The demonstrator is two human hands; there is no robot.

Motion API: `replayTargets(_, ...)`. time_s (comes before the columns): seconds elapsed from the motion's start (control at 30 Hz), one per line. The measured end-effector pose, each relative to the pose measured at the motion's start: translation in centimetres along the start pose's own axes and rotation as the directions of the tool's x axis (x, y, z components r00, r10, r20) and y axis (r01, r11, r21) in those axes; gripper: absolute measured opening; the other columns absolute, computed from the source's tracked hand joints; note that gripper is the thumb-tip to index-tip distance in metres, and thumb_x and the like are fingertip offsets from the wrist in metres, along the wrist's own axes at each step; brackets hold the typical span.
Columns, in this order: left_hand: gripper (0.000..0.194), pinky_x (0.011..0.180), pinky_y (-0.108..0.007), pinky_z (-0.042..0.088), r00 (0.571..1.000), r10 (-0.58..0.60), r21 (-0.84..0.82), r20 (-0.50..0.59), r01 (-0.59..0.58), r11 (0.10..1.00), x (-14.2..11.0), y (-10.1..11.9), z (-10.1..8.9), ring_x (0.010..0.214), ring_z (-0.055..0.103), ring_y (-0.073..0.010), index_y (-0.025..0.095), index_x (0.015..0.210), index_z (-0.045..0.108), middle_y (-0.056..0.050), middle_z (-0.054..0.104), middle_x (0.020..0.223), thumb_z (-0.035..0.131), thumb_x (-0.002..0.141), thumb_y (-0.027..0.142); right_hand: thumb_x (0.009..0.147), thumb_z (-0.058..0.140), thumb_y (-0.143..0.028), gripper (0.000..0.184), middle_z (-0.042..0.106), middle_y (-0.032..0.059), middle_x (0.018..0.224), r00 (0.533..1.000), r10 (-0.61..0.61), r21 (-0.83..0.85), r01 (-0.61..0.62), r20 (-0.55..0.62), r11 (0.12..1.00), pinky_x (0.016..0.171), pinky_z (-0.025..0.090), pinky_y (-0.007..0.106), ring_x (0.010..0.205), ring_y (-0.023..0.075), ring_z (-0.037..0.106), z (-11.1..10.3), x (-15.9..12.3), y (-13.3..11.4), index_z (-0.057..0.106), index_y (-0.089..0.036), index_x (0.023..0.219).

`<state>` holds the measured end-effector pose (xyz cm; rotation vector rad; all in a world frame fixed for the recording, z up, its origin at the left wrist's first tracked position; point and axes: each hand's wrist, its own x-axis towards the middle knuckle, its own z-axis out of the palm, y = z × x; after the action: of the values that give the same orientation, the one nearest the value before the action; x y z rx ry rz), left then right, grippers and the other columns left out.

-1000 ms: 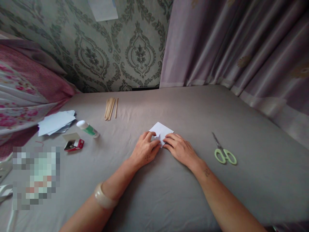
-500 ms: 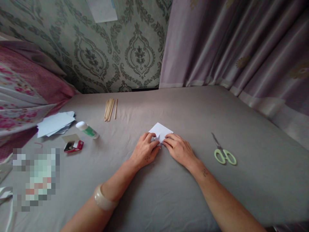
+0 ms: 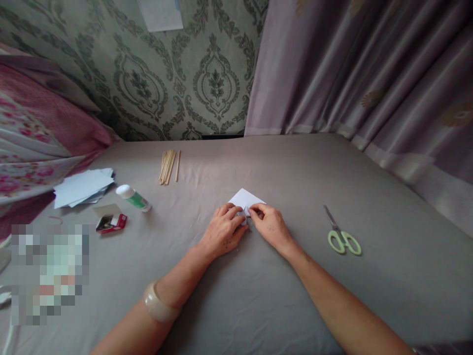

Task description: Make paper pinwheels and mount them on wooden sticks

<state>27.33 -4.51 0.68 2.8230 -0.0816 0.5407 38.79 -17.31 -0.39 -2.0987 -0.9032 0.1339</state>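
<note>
The white paper [image 3: 242, 197] lies mid-view. At its seven o'clock, the left hand [image 3: 223, 229] rests bent fingers on it — whether pinching, I cannot tell. At five o'clock, the right hand's [image 3: 271, 226] fingertips pinch its edge — scissors [image 3: 346, 242] towards four, glue stick [image 3: 136, 199] at nine.

We saw a grey, cloth-covered worktop [image 3: 288, 167]. On it we found pale sticks [image 3: 168, 167] in the upper left of the frame, a paper stack [image 3: 84, 188], a white-capped tube [image 3: 136, 199] and a small red box [image 3: 118, 224] farther left, a white sheet [image 3: 244, 197] at centre, and green-handled scissors [image 3: 335, 229] at right.
</note>
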Motion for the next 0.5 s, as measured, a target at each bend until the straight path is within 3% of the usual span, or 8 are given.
replayTargets(0.2, 0.023, 0.09, -0.046, 0.046, 1.0, 0.001, -0.011, 0.002, -0.001, 1.0, -0.1, -0.1, 0.1, 0.111, 0.05, -0.0279, 0.017, 0.095, 0.068, -0.011, 0.063, 0.116, 0.051, 0.09, 0.032, 0.084, 0.055, -0.026, 0.016, 0.073, 0.0053, 0.086, 0.996, 0.081, -0.043, -0.079, 0.032, 0.996, 0.069, 0.048, 0.027, 0.069, 0.0162, 0.065, -0.2, 1.0, -0.2, 0.067, -0.02, 0.093)
replayTargets(0.5, 0.024, 0.091, -0.045, 0.045, 1.0, -0.004, -0.013, 0.005, 0.004, 1.0, -0.2, -0.1, 0.3, 0.112, 0.05, -0.0277, 0.018, 0.096, 0.067, -0.011, 0.063, 0.116, 0.05, 0.091, 0.034, 0.084, 0.055, -0.023, 0.014, 0.073, 0.0051, 0.086, 0.991, 0.103, -0.176, -0.087, 0.084, 0.981, 0.069, 0.046, 0.028, 0.071, 0.0171, 0.065, -0.4, 1.8, -1.2, 0.066, -0.02, 0.092)
